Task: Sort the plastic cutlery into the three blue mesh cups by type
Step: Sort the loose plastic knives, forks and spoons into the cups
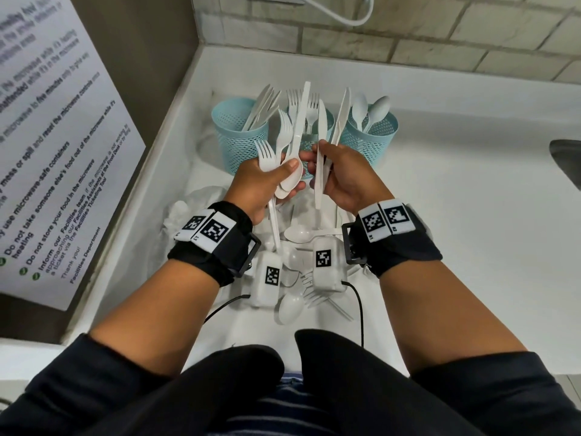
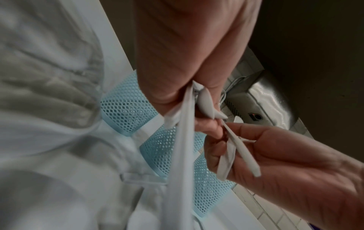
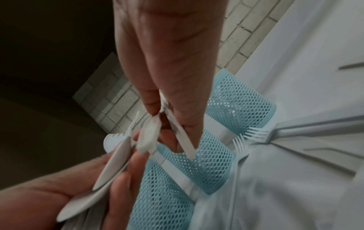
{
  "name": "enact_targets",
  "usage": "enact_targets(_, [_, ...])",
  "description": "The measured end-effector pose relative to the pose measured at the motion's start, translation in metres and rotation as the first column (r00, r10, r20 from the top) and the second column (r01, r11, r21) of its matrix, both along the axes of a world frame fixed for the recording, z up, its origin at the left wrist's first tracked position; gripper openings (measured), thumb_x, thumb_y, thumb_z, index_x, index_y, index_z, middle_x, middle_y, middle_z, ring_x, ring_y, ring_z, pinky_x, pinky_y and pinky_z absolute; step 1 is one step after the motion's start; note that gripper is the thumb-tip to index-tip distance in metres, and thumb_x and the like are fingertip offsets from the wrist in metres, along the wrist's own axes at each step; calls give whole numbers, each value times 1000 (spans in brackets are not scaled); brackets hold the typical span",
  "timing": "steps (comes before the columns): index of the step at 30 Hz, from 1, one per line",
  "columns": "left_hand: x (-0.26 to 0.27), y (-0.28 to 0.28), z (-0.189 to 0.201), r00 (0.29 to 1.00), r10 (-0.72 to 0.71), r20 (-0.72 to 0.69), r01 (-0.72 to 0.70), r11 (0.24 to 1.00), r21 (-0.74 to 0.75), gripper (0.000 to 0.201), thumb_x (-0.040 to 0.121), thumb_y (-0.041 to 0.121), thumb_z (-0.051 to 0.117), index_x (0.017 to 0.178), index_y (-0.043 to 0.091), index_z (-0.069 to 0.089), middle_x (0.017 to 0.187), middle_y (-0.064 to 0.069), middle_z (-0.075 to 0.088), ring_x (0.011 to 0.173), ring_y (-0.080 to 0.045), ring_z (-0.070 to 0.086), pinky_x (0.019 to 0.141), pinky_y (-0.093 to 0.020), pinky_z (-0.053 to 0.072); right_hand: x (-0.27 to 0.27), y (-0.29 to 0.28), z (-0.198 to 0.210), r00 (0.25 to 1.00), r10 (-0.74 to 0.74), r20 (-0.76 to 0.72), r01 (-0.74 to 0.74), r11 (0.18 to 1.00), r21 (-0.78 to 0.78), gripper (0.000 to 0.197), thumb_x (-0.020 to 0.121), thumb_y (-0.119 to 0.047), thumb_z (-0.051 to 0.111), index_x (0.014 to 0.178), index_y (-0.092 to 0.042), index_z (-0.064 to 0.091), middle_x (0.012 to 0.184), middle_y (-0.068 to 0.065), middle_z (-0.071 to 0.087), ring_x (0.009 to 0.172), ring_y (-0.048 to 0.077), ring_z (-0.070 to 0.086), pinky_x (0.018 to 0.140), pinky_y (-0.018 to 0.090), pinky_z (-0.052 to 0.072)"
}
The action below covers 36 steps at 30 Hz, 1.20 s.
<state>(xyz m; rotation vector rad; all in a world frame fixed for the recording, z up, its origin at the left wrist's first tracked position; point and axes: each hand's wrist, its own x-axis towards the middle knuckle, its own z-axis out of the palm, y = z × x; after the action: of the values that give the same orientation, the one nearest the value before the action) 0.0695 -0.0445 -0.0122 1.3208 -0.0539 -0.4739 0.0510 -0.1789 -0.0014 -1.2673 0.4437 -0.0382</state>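
Note:
Three blue mesh cups stand in a row at the back of the white counter. The left cup holds knives, the middle cup forks, the right cup spoons. My left hand grips a mixed bundle of white forks, a long knife and spoons, held in front of the middle cup. My right hand pinches a few white knives upright just beside it. In the wrist views the left hand and the right hand nearly touch. More loose spoons and forks lie under my wrists.
A crumpled clear plastic bag lies left of the loose pile. A printed notice leans on the dark wall at left. A tiled wall with a white cable backs the counter. A metal sink shows at the right edge.

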Motion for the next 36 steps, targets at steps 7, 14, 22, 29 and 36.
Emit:
enact_targets(7, [3, 9, -2, 995, 100, 0, -100, 995, -3, 5, 88, 11, 61, 87, 15, 63, 63, 4, 71, 55, -11, 68, 52, -19, 53, 4, 6, -2, 991, 128, 46, -128, 992, -14, 22, 99, -1, 34, 97, -15, 51, 75, 2, 56, 63, 10, 56, 59, 24, 48])
enact_targets(14, [9, 21, -2, 986, 168, -8, -168, 985, -31, 5, 88, 9, 62, 91, 13, 63, 77, -3, 68, 58, -12, 68, 55, -19, 54, 27, 14, 26, 995, 68, 73, -70, 997, 14, 24, 96, 5, 34, 87, -16, 43, 73, 4, 54, 72, 19, 62, 73, 39, 51])
enact_targets(22, [16, 29, -5, 991, 123, -53, -128, 985, -113, 12, 87, -2, 58, 90, 9, 62, 82, -8, 67, 61, -12, 68, 60, -21, 55, 47, 18, 39, 981, -30, 191, 36, 999, -30, 19, 100, -5, 27, 99, -18, 41, 64, 4, 43, 54, 13, 46, 56, 26, 45])
enact_targets(29, [20, 33, -9, 991, 70, -117, -90, 980, -178, 31, 84, -14, 53, 111, 0, 60, 83, -5, 70, 74, -16, 69, 73, -24, 57, 58, 19, 41, 980, -78, 183, 72, 997, 42, 17, 100, -12, 37, 84, -13, 41, 61, 3, 37, 48, 11, 42, 49, 23, 42])
enact_targets(36, [21, 36, -8, 991, 39, -125, -62, 981, -186, 42, 81, -19, 51, 120, -4, 55, 81, -2, 72, 78, -14, 69, 80, -24, 55, 71, 19, 46, 945, -120, 303, 89, 989, 114, 14, 100, -11, 35, 88, -14, 42, 64, 5, 45, 52, 13, 48, 53, 25, 45])
